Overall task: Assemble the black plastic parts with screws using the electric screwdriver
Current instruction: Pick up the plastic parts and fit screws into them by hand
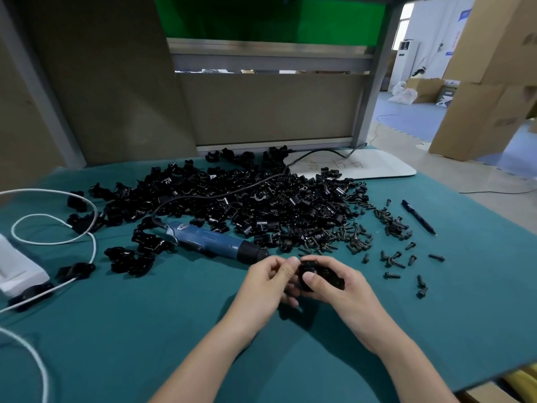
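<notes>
Teal cloth covers the bench (116, 330), and both hands meet above it near the front middle. The right hand (343, 289) grips a black plastic part (312, 270), fingers wrapped behind it and the thumb pressed on its face. The left hand (270, 282) is curled against the part's left side, with thumb and forefinger pinching at its top edge; whether they also hold a screw cannot be told. The electric screwdriver (212, 241), blue with a black nose, lies on the cloth just behind the left hand, its black cord running back over a heap of black parts (247, 199). Loose screws (357, 237) are scattered at the heap's right edge and further right. A pen (418, 217) lies beyond them. A white cable (58, 219) loops at the left.
</notes>
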### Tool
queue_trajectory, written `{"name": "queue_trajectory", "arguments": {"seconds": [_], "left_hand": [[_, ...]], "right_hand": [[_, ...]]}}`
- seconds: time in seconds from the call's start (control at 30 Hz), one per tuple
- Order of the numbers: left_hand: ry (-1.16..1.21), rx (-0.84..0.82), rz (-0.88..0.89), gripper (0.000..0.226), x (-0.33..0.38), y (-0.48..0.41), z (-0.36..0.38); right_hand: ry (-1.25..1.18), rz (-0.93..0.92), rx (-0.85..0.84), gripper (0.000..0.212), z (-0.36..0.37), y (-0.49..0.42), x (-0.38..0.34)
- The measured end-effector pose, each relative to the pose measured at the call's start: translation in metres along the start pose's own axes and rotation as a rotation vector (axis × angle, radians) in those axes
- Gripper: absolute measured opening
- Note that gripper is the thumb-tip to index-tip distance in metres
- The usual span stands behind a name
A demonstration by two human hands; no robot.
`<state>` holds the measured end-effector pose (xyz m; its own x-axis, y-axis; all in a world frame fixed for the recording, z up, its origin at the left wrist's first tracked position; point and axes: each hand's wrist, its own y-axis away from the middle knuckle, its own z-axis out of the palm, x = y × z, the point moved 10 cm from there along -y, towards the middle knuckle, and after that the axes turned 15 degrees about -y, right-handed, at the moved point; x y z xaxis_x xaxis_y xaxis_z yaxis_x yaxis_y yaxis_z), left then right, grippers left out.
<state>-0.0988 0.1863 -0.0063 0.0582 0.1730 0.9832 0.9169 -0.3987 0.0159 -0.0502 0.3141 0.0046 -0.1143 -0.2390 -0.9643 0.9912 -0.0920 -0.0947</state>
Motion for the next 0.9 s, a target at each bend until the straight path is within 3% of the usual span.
{"name": "queue_trajectory", "arguments": {"seconds": [0.1, 0.2, 0.3, 0.43, 0.6, 0.77, 0.9], "left_hand": [[-0.077, 0.024, 0.079, 0.004, 0.008, 0.000, -0.005], [-0.112, 0.027, 0.127, 0.007, 0.011, -0.001, -0.006], [-0.023, 0.002, 0.047, 0.015, 0.007, 0.000, -0.004], [-0.077, -0.045, -0.010, 0.030, 0.000, 0.000, -0.001], [-0.160, -0.028, 0.125, 0.004, 0.013, 0.000, -0.006], [-0.003, -0.035, -0.001, 0.017, 0.001, -0.001, -0.002], [-0.030, -0.074, -0.069, 0.034, -0.006, 0.000, 0.000]], "right_hand": [[-0.009, 0.004, -0.004, 0.025, 0.000, -0.001, 0.001], [-0.031, 0.006, -0.014, 0.024, 0.000, 0.000, 0.002], [0.006, 0.006, -0.004, 0.024, -0.001, -0.001, 0.002], [0.012, 0.011, -0.010, 0.026, -0.001, -0.002, 0.004], [0.005, 0.010, -0.017, 0.025, 0.000, -0.001, 0.003], [0.012, 0.003, -0.016, 0.026, -0.001, -0.001, 0.003], [0.026, 0.004, -0.041, 0.022, 0.001, -0.002, 0.004]]}}
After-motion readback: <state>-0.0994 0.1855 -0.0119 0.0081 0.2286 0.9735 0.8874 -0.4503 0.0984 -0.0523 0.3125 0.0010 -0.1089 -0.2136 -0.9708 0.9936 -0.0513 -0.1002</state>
